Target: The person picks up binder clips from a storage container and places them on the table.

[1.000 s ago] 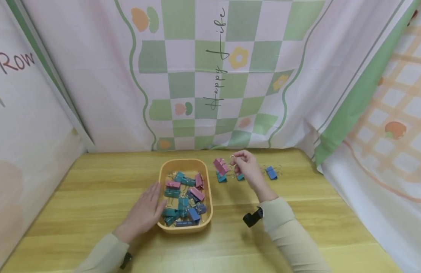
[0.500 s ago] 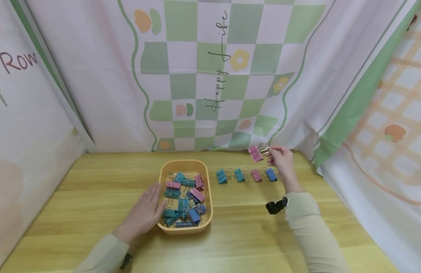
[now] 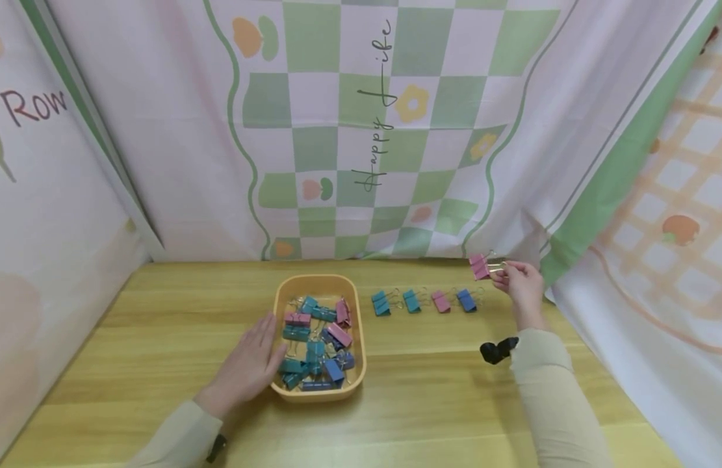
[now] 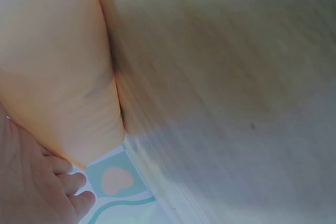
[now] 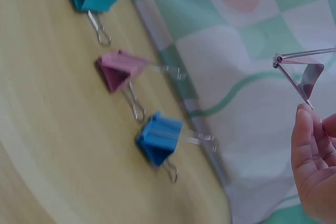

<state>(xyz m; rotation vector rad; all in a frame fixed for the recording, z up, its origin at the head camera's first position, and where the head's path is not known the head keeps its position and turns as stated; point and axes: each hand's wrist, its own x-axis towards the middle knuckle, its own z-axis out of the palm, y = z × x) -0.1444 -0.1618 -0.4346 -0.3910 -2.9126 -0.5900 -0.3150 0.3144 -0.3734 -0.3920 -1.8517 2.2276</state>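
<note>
Pink metal and bare wire: one pink binder clip (image 3: 479,266) is held up in the air, beyond and to the right of a row of four clips on the wooden table (image 3: 431,396). The right hand (image 3: 521,289) pinches it by one handle between thumb and fingertips. Its body points left and its handles right, so the long axis from body to handles runs roughly crosswise; the wrist view shows the two handles spread apart.

The row counts, from the left, two teal clips (image 3: 381,303), one pink clip (image 3: 440,301) and one blue clip (image 3: 466,300) — all with handles to the right, none touching its neighbour.

One yellow tray (image 3: 362,338) stands left of the row, its long axis running away from the person. Three pink clips show in it, among teal and blue ones that overlap too much for a sure count. The left hand (image 3: 252,357) grasps nothing, its fingers extended along the tray's left wall.

Writing: "Happy Life" runs sideways up the checkered cloth (image 3: 314,104) behind — and "Row" is on the left cloth (image 3: 62,195).
</note>
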